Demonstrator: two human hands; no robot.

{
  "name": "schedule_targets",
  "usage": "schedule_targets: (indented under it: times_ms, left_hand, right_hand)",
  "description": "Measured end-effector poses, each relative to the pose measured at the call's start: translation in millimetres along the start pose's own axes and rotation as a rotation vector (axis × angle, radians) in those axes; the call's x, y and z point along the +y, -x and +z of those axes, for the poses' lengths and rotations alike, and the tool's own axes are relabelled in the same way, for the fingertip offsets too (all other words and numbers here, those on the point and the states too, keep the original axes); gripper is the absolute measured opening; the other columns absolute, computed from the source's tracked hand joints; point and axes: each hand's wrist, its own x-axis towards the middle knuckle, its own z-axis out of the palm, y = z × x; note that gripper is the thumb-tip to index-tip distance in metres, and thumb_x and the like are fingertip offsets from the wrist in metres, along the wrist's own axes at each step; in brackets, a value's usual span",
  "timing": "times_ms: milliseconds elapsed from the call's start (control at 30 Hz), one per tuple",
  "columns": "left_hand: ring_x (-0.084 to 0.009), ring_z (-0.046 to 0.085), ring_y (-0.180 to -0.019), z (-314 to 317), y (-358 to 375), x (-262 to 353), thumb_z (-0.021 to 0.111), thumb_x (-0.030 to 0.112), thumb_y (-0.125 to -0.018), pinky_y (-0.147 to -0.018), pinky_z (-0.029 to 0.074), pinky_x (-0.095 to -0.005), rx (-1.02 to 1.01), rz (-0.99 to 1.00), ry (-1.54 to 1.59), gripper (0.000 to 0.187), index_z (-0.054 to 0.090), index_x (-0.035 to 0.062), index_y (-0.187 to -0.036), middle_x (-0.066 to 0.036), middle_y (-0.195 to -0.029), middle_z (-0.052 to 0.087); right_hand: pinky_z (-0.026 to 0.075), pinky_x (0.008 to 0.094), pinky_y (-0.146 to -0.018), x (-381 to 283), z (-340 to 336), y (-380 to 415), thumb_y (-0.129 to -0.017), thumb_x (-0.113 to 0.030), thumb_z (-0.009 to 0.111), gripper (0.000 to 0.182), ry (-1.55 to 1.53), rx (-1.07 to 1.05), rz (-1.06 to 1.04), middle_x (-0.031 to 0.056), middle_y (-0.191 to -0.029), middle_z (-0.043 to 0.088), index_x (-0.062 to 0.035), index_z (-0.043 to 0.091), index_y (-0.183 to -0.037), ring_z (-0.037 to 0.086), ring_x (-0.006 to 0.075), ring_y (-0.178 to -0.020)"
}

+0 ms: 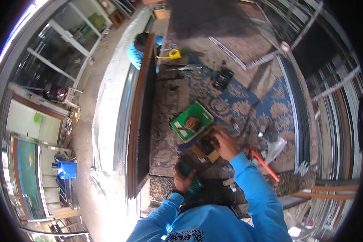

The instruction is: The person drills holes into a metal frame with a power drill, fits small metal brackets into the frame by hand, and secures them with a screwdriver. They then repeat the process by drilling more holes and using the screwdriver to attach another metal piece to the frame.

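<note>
Green casing sits in our left hand (184,179), its fingers curled round the green tool (195,185) at the near edge of the table (165,159). Ahead and to the right of that grip, our right hand (226,146) has its fingertips at the small cardboard box (199,153); we cannot tell whether they pinch anything. Just beyond both hands lies the green tray (178,124), holding a brown roll (192,124). Right of our right hand are the clear plastic bag (276,147) and the orange bar (266,166)
</note>
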Motion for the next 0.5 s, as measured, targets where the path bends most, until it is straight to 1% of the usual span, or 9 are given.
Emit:
schedule_targets:
  times_ms: [67, 133, 200, 267, 333, 400, 467, 500]
  left_hand:
    - [-0.0461, 0.055, -0.135, -3, 2, 1, 0.085, 0.055, -0.085, -0.115, 0.045, -0.0529, -0.005, -0.013, 0.002, 0.1, 0.043, -0.0016, -0.155, -0.028, -0.145, 0.055]
    - [-0.046, 0.055, -0.135, -7, 1, 9, 0.085, 0.055, -0.085, -0.115, 0.045, -0.0529, -0.028, -0.035, 0.012, 0.099, 0.043, -0.0017, -0.155, -0.028, -0.146, 0.055]
    - [-0.0454, 0.054, -0.136, -7, 3, 9, 0.084, 0.056, -0.085, -0.115, 0.045, -0.053, -0.028, -0.031, 0.024, 0.099, 0.043, -0.0012, -0.155, -0.027, -0.145, 0.056]
    - [-0.0454, 0.054, -0.136, -6, -1, 5, 0.084, 0.057, -0.085, -0.115, 0.045, -0.0531, -0.011, -0.003, 0.019, 0.1, 0.043, -0.0007, -0.155, -0.027, -0.145, 0.056]
    - [-0.0456, 0.055, -0.136, -6, 0, 3, 0.084, 0.058, -0.084, -0.115, 0.045, -0.0535, -0.007, -0.008, -0.001, 0.1, 0.043, -0.0004, -0.155, -0.027, -0.144, 0.056]
    - [-0.0458, 0.055, -0.135, -6, -2, 7, 0.083, 0.059, -0.084, -0.115, 0.044, -0.0537, -0.006, -0.019, -0.007, 0.101, 0.043, -0.0002, -0.155, -0.027, -0.143, 0.057]
    - [-0.0459, 0.055, -0.134, -14, -1, 16, 0.083, 0.06, -0.083, -0.115, 0.044, -0.0539, -0.021, -0.037, -0.011, 0.102, 0.043, -0.0002, -0.155, -0.027, -0.142, 0.057]
    - [-0.0457, 0.055, -0.134, -13, 0, 13, 0.083, 0.06, -0.083, -0.115, 0.044, -0.054, -0.02, -0.049, -0.021, 0.102, 0.043, -0.0001, -0.155, -0.027, -0.142, 0.057]
  right_hand:
    - [0.054, 0.054, -0.09, 19, -2, 4, -0.096, -0.017, 0.073, 0.029, 0.025, 0.065, 0.1, 0.0194, -0.119, 0.066, -0.0063, 0.062, -0.121, 0.065, 0.0453, -0.111]
    - [0.053, 0.0542, -0.092, 53, -4, 22, -0.094, -0.016, 0.075, 0.031, 0.02, 0.146, 0.088, 0.0217, -0.117, 0.065, -0.0047, 0.062, -0.12, 0.063, 0.0473, -0.112]
    - [0.054, 0.0519, -0.087, 79, -8, 45, -0.094, -0.012, 0.076, 0.032, 0.121, 0.21, 0.016, 0.0215, -0.115, 0.065, -0.003, 0.061, -0.12, 0.065, 0.0456, -0.108]
    - [0.054, 0.0511, -0.088, 101, -15, 71, -0.094, -0.012, 0.076, 0.035, 0.06, 0.203, 0.107, 0.0214, -0.117, 0.064, -0.0021, 0.06, -0.123, 0.066, 0.0449, -0.106]
    - [0.052, 0.0513, -0.094, 111, -34, 96, -0.093, -0.012, 0.077, 0.04, 0.165, 0.213, 0.256, 0.0218, -0.123, 0.062, -0.0019, 0.059, -0.127, 0.064, 0.0446, -0.112]
    - [0.049, 0.0542, -0.1, 133, -48, 121, -0.093, -0.016, 0.079, 0.045, 0.293, 0.415, 0.272, 0.0239, -0.127, 0.059, -0.0004, 0.058, -0.13, 0.059, 0.0465, -0.121]
    - [0.045, 0.057, -0.106, 157, -67, 143, -0.09, -0.02, 0.082, 0.057, 0.502, 0.54, 0.43, 0.0244, -0.129, 0.059, 0.0019, 0.055, -0.135, 0.054, 0.0483, -0.128]
    - [0.045, 0.0572, -0.107, 164, -74, 147, -0.09, -0.022, 0.083, 0.06, 0.546, 0.606, 0.52, 0.0244, -0.13, 0.059, 0.0027, 0.054, -0.137, 0.055, 0.048, -0.127]
